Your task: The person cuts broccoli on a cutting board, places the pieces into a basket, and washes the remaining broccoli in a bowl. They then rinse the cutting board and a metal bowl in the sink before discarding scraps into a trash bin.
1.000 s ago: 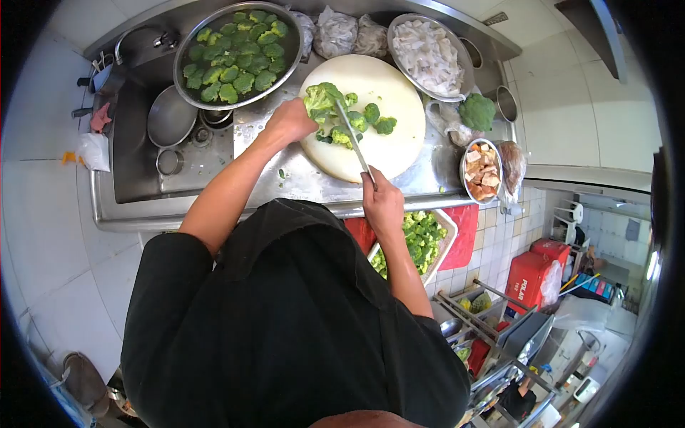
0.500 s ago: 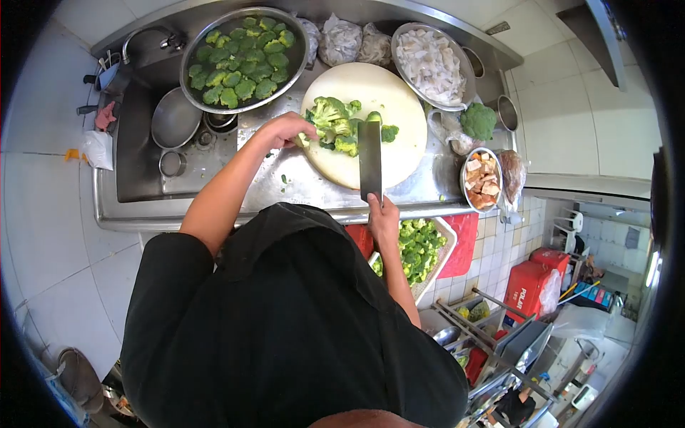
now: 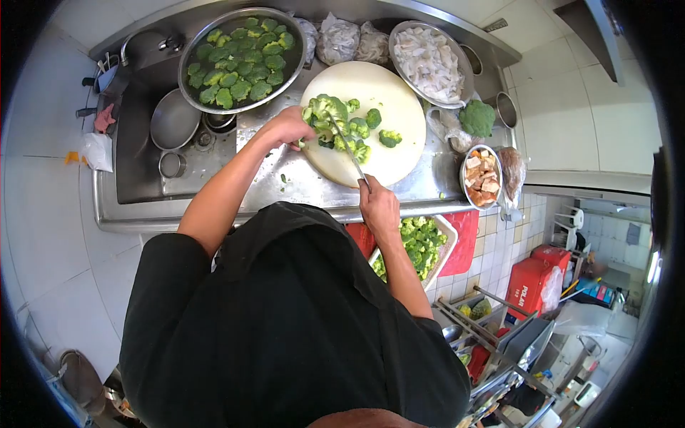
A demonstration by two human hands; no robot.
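Note:
My right hand [image 3: 380, 207] is wrapped round the handle of a cleaver [image 3: 347, 148], its blade turned edge-down among the broccoli. At the left rim of the round cutting board [image 3: 399, 160], my left hand [image 3: 287, 128] has its fingers closed on the stem side of a broccoli head [image 3: 327, 109]. Cut florets lie right of the blade, one floret [image 3: 389, 138] apart from the others. My left fingertips are partly hidden against the broccoli.
A large bowl of florets in water [image 3: 187, 93] stands at the back left, beside the sink [image 3: 135, 182]. Behind and right are a bowl of pale strips [image 3: 467, 85], a whole broccoli [image 3: 477, 118] and a bowl of meat chunks [image 3: 481, 178]. Below the counter sits a crate of florets [image 3: 448, 246].
The cleaver has swung from flat and upright to a leftward slant, edge-down in the broccoli. A floret has come apart to the right. My left hand stays on the broccoli.

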